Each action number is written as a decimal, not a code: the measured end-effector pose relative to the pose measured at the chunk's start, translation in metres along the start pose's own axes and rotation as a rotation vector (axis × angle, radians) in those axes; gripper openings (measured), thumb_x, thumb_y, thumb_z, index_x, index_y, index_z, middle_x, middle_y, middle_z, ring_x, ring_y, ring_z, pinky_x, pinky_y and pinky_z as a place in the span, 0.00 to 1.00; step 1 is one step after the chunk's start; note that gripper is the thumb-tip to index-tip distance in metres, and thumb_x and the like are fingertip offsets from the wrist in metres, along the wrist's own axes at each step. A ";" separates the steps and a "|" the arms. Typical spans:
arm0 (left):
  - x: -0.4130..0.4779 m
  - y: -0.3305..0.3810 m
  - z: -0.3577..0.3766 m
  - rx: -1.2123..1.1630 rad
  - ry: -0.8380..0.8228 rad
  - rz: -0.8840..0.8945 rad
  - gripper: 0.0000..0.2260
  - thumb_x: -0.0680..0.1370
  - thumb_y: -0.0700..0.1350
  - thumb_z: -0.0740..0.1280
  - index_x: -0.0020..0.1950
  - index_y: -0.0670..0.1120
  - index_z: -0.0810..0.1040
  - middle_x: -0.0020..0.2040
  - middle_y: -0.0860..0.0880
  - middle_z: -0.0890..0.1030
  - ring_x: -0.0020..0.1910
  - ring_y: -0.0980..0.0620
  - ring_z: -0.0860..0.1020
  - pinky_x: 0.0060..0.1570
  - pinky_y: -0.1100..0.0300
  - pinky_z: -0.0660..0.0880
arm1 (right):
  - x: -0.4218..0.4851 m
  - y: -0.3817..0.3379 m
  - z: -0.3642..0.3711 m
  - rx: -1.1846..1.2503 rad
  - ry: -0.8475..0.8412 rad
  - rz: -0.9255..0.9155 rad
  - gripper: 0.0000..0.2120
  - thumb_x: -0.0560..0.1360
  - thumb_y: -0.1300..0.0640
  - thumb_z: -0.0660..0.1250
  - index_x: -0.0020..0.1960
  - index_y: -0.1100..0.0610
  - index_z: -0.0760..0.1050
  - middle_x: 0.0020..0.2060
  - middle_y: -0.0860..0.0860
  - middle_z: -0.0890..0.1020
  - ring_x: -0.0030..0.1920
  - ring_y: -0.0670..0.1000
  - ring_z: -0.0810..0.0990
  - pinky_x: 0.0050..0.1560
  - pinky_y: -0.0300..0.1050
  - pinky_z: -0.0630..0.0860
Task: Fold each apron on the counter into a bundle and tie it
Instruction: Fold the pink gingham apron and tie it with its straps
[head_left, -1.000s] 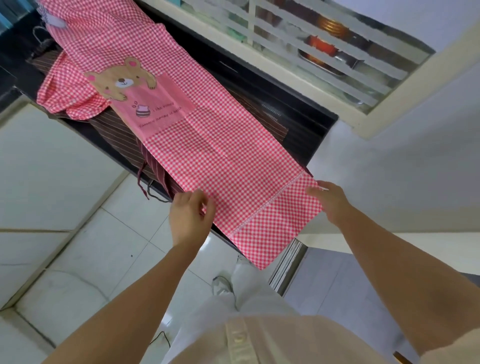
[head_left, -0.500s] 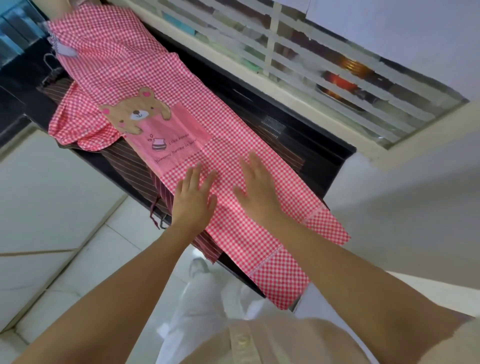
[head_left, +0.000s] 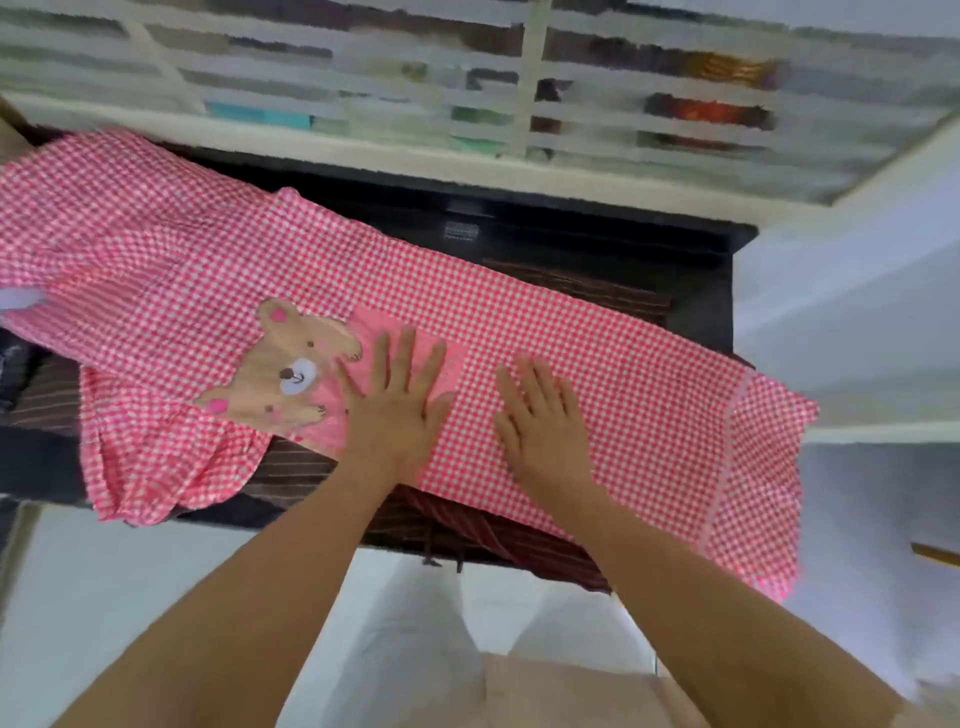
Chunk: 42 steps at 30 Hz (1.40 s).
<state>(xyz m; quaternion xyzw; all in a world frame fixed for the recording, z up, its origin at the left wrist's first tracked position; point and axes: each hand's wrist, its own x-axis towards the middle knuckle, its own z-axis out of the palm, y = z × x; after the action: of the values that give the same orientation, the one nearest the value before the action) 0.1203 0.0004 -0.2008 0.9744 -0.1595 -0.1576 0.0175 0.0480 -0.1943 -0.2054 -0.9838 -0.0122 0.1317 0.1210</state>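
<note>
A pink-and-white gingham cloth apron (head_left: 597, 332) lies spread along a black stone counter (head_left: 597, 234), and both hands rest flat on it, palms down, fingers straight and slightly splayed, gripping nothing. The left hand (head_left: 399, 415) presses on the plain pink pocket (head_left: 382, 325), its thumb just beside the tan bear patch (head_left: 283, 369) sewn to the cloth; the right hand (head_left: 545, 431) lies near it on bare gingham, the two apart with a strip of check between them. The apron's long axis runs crosswise to the fingers, from the bib end far out past the left hand's thumb side to the hemmed end (head_left: 758, 467) beyond the right hand's little finger, where the cloth droops over the counter's end. So the right hand is the nearer one to the hem, the left the nearer to the bib and the ruffled side piece (head_left: 156, 467) hanging off the front edge. A dark brown striped apron (head_left: 519, 540) lies under the pink one, showing below both wrists. The step in hand looks like smoothing before a fold; the likeliest fold carries one end along that long axis towards the fingers, and care is needed not to drag the striped cloth with it.
</note>
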 end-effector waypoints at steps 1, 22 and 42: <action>0.000 -0.004 0.004 -0.008 0.000 0.009 0.27 0.80 0.64 0.36 0.77 0.60 0.34 0.79 0.49 0.33 0.77 0.44 0.34 0.68 0.28 0.35 | -0.006 0.014 0.003 -0.019 0.020 0.116 0.28 0.83 0.43 0.35 0.80 0.49 0.39 0.79 0.50 0.39 0.78 0.50 0.35 0.78 0.57 0.43; 0.005 -0.031 -0.012 -0.207 0.123 0.081 0.26 0.82 0.55 0.45 0.78 0.49 0.60 0.78 0.46 0.60 0.77 0.44 0.58 0.74 0.36 0.52 | 0.019 -0.020 -0.018 0.178 0.134 0.489 0.28 0.84 0.46 0.42 0.80 0.55 0.40 0.80 0.52 0.42 0.79 0.50 0.38 0.78 0.56 0.43; 0.008 -0.319 -0.094 -0.686 0.462 -0.666 0.23 0.74 0.47 0.70 0.63 0.36 0.69 0.61 0.36 0.69 0.60 0.39 0.68 0.59 0.47 0.67 | 0.227 -0.258 -0.057 0.310 0.123 0.296 0.36 0.78 0.52 0.65 0.79 0.55 0.51 0.78 0.56 0.54 0.79 0.57 0.49 0.76 0.57 0.47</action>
<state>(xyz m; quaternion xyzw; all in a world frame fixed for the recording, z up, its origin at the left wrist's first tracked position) 0.2549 0.2989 -0.1406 0.9200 0.2274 0.0210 0.3187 0.2842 0.0554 -0.1483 -0.9507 0.1602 0.0880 0.2507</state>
